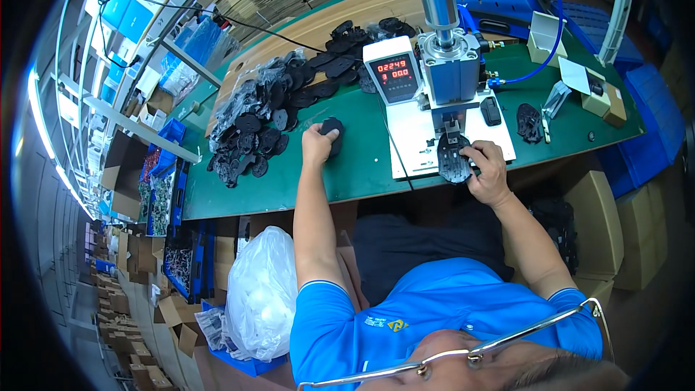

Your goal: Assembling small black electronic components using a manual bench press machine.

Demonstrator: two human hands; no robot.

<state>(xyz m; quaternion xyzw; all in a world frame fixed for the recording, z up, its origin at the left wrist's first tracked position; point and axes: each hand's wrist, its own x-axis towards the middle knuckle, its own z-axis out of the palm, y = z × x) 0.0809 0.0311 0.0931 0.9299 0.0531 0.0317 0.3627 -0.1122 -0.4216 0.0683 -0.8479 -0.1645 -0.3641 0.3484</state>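
My left hand (317,145) grips a black plastic part (334,132) just above the green table (275,192), right of a big heap of similar black parts (260,119). My right hand (489,166) holds another black plastic part (455,158) on the white base plate (416,134) of a small pneumatic press (449,51), directly under its ram. The press has a metal cylinder on top and a white control box with a red digit display (392,70) beside it.
A few black parts (529,122) lie right of the press, with small boxes (543,32) and a blue air hose (550,22). Blue crates (651,112) stand far right. A white plastic bag (262,293), cardboard boxes (123,174) and bins of parts (163,195) sit left, below the table.
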